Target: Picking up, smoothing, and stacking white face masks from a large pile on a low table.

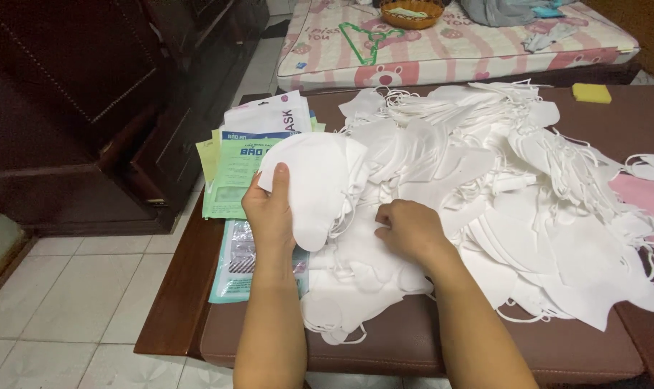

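Head view, green packets (233,176) beside left hand (269,216)

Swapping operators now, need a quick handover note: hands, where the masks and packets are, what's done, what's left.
Left hand: shut on a stack of white masks, held upright over the table's left side.
Right hand: fingers down in the loose mask pile, pinching at one; grip not clear.
Printed packets: lying flat at the left table edge, beside the stack.
Pink mask: at the right edge.
Done: one small stack gathered in hand.
Left: most of the pile is unsorted; no packet visibly filled.
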